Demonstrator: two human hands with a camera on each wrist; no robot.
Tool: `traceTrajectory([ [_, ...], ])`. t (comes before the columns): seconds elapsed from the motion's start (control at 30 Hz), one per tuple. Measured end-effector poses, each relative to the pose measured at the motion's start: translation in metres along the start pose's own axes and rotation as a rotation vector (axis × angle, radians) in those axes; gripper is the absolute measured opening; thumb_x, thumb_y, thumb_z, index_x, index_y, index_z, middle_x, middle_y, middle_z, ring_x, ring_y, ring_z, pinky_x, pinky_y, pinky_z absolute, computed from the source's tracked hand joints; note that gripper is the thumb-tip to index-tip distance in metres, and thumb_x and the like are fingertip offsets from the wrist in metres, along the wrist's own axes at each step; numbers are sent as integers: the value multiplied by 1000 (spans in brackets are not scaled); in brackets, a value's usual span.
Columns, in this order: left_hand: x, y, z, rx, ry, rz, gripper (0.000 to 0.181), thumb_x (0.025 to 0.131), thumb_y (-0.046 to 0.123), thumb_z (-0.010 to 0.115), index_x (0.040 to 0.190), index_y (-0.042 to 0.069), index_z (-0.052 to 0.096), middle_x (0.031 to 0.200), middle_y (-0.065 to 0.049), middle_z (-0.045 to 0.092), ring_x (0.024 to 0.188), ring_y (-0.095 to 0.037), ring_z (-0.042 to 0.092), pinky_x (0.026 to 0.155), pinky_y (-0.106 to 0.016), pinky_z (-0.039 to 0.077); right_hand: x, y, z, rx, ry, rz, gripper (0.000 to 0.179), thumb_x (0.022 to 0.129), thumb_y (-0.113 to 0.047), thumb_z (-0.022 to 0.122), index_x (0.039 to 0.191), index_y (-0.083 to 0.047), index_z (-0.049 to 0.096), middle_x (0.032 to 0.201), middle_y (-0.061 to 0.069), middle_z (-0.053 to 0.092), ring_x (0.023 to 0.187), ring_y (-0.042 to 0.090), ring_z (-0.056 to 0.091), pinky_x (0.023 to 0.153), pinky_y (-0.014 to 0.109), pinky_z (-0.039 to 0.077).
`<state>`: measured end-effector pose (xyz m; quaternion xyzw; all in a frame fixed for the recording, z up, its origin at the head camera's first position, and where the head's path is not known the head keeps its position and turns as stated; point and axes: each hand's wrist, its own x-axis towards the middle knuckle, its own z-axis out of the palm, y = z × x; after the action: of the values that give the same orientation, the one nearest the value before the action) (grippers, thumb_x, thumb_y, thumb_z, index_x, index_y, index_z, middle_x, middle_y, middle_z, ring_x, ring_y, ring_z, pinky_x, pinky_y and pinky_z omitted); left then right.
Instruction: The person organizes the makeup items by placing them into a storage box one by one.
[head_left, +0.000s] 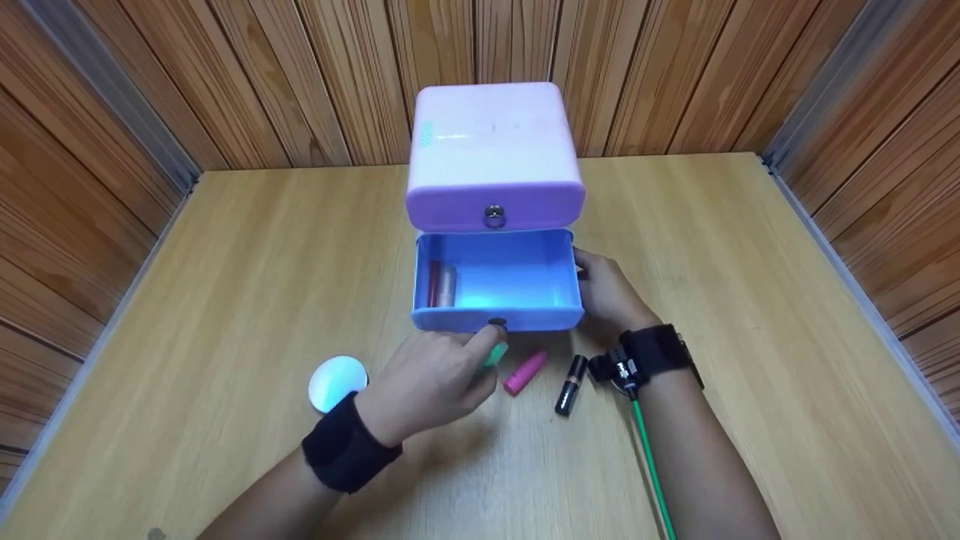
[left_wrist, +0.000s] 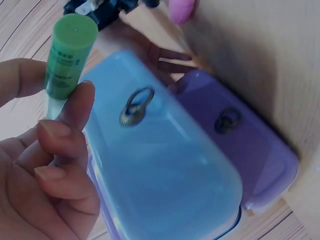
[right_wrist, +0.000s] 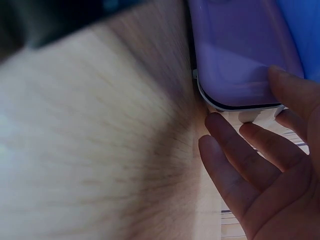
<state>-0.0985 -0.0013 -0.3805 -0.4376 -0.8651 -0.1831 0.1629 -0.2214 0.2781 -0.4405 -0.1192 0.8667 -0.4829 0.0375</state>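
My left hand (head_left: pixel 435 375) pinches a small green lip balm tube (left_wrist: pixel 72 55) between thumb and fingertip, its other fingers curled. In the head view this hand is at the front of the pulled-out blue drawer (head_left: pixel 499 319), right by its ring pull. A dark red tube (head_left: pixel 433 283) and a clear one (head_left: pixel 446 286) stand side by side in the drawer's left part. My right hand (head_left: pixel 611 289) is beside the drawer's right side. Its fingers are spread and loosely bent, with the fingertips at the cabinet's lower corner in the right wrist view.
The pink and purple cabinet (head_left: pixel 491 150) stands near the back wall, above the drawer. In front of it lie a pink tube (head_left: pixel 525 373) and a black lipstick (head_left: pixel 571 385). A round white disc (head_left: pixel 337 383) lies left of my left hand. A green cable (head_left: pixel 652 465) trails from the right wrist.
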Motion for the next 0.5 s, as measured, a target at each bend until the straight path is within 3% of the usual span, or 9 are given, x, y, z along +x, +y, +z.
traceTrajectory([
  [0.27,14,-12,-15,10,116,-13,26,90,15,63,113,5,57,60,8,44,45,-5,38,39,-19,30,-1,0,1,0,11,-6,53,91,-5,60,143,-9,48,125,16,62,104,30,65,87,38,52],
  [0.5,26,-26,-23,46,179,-42,27,89,17,63,113,5,57,60,6,45,45,-6,37,39,-21,28,0,0,1,4,9,-12,52,91,-5,61,142,-10,50,124,13,63,104,28,65,88,37,51],
])
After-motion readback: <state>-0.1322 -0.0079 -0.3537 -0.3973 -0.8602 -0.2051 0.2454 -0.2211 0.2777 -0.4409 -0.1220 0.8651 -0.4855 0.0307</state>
